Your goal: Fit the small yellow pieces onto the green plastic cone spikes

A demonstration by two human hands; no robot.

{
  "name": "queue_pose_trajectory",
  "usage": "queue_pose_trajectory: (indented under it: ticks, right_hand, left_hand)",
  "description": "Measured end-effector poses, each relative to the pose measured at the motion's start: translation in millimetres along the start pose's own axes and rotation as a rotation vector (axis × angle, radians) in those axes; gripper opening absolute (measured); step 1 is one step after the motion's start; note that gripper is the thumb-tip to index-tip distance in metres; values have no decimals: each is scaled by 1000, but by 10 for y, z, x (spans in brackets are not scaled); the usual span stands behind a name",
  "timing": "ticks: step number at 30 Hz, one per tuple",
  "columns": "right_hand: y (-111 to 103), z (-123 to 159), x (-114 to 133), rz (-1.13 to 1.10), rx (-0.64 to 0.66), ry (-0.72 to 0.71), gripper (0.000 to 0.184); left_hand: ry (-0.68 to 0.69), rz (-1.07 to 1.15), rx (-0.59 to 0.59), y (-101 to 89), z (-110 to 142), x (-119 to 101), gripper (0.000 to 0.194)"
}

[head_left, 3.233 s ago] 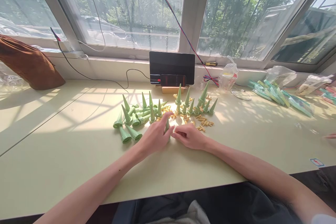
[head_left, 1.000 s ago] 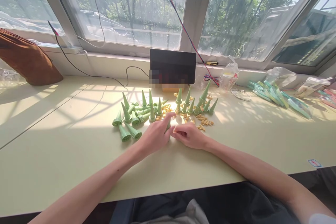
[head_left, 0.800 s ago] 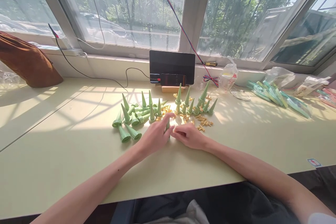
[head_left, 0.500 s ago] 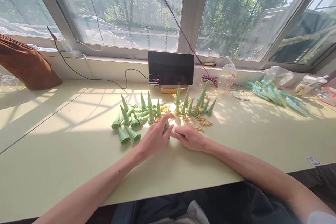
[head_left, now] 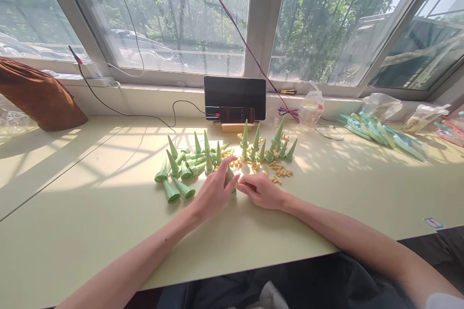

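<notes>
My left hand (head_left: 214, 189) grips a green cone spike (head_left: 231, 179) that stands under its fingers on the pale table (head_left: 90, 212). My right hand (head_left: 261, 189) is closed in a pinch against the cone's side; a small yellow piece seems to be in its fingertips. To the left lies a pile of green cones (head_left: 184, 161). A group of upright green cones (head_left: 266, 142) stands behind the hands. Small yellow pieces (head_left: 277, 170) are scattered between them.
A dark tablet (head_left: 235, 98) with a phone (head_left: 236, 115) leans at the window ledge. A brown bag (head_left: 39, 99) sits far left. Plastic bags (head_left: 313, 105) and teal packets (head_left: 380, 131) lie to the right. Cables run along the ledge.
Both hands stay together at the same cone with only small finger movement. The camera has tilted slightly, shifting the scene a little lower in the picture.
</notes>
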State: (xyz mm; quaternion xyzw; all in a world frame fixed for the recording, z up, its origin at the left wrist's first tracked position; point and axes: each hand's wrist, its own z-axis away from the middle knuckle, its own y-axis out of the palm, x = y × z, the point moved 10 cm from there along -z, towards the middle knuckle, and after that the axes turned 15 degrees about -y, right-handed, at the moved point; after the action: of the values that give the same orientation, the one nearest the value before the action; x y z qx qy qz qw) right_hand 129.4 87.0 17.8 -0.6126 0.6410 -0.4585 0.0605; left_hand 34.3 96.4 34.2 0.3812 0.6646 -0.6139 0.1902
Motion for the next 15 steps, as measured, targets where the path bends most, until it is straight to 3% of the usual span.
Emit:
queue_pose_trajectory:
  ticks: [9,15]
  right_hand:
    - [27,15,-29,30,12,-17,35]
    - [-100,14,-92,30,-111,41,37]
  left_hand:
    - [-45,65,23,13,-4,38,37]
    - [-46,175,30,-64,-14,3,42]
